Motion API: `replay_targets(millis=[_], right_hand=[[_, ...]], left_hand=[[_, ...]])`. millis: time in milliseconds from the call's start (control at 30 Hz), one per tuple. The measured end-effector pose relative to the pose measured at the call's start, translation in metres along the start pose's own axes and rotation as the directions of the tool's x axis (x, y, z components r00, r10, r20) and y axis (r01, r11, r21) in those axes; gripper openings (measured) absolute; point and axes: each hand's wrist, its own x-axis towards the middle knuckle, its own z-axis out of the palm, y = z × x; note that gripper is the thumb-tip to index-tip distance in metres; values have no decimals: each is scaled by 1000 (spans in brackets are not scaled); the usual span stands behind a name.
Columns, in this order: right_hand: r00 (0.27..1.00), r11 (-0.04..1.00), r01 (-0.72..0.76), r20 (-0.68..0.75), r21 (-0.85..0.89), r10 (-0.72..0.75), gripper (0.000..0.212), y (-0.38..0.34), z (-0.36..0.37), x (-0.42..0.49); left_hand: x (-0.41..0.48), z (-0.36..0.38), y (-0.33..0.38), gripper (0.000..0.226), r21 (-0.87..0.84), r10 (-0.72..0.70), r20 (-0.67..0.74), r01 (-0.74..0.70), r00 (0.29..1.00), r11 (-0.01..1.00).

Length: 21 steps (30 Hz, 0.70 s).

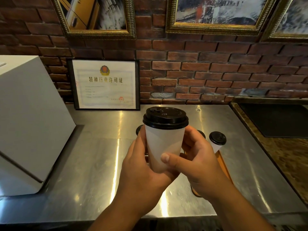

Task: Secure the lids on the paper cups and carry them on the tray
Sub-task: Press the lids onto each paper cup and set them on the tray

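Steel counter (93,164) against a brick wall (216,72), framed certificate (105,84) leaning at the back. I had the white paper cup (164,144) up off the surface, upright, long axis basically vertical, black lid (165,118) looking seated all round afaict. Left hand (141,169) wrapped its lower half, right hand (198,162) clamped the other side w/ thumb across the front. The orange tray (224,165) sat below and to the right, mostly hidden under my right hand, another lidded cup (216,140) at its far end. So right hand was nearer, prob a short set-down down-right.
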Motion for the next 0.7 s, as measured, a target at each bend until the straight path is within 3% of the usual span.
replay_targets(millis=[400,700], right_hand=[[1000,998,3,17,-63,-1,79,5,-2,0],[999,995,39,-24,-93,-41,86,10,-5,-5]], left_hand=[[-4,-3,-4,104,135,-4,20,1,1000,991],[-7,-2,-1,106,138,10,19,-13,1000,990]])
